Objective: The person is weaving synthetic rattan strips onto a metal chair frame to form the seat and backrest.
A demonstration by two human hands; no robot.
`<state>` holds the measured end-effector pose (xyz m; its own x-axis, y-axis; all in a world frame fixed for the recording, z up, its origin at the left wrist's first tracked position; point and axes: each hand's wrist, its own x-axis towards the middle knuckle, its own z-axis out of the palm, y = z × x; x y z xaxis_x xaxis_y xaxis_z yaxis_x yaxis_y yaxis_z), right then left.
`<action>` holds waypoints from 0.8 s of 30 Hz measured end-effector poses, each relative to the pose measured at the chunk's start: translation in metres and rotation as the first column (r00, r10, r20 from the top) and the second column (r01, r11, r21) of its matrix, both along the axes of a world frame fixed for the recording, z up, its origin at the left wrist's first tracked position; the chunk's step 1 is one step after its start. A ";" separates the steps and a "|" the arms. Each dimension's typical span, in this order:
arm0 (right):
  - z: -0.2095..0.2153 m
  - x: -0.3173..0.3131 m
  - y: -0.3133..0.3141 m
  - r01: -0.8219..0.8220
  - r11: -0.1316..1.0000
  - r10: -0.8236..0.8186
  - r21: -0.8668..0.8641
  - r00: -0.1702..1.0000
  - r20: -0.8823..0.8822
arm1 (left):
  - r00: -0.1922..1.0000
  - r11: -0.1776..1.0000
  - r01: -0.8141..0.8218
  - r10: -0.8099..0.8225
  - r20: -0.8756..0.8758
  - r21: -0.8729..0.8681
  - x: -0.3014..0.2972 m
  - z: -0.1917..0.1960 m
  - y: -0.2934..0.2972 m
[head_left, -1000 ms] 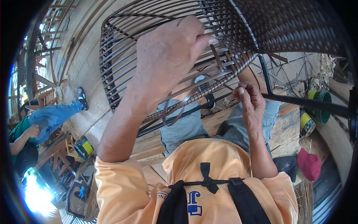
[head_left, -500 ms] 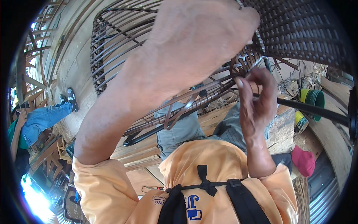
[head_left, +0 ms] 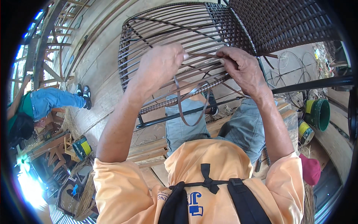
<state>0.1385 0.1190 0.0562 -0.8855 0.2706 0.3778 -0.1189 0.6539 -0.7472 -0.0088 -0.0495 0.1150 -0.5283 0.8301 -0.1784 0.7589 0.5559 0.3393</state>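
Note:
A chair frame of dark brown strips lies in front of me, its seat (head_left: 175, 31) strung with parallel strips and partly woven on the right. My left hand (head_left: 160, 63) is closed over the strung strips, fingertips pinching a flat brown weaving strip (head_left: 203, 55). That strip runs across to my right hand (head_left: 242, 69), whose thumb and fingers pinch it near the woven part (head_left: 227, 28). Between my hands and my lap, a loose loop of strip (head_left: 181, 115) hangs below the wrapped front rail (head_left: 179, 103).
The tightly woven panel (head_left: 283, 26) rises at the far right. A black metal bar (head_left: 313, 84) extends right, near green buckets (head_left: 317, 114). Wooden planks (head_left: 149, 153) lie by my legs. At left, another person in jeans (head_left: 56, 102) sits near wood pieces. A red cap (head_left: 311, 170) is at right.
My left hand has come down from close to the camera onto the seat strips. My right hand has moved farther away from me. The hanging strip loop now shows larger and lower.

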 end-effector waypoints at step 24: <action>0.012 -0.017 0.021 -0.324 0.900 0.209 0.291 0.908 0.362 | 0.954 0.965 0.229 -0.196 0.227 -0.131 0.015 -0.017 0.019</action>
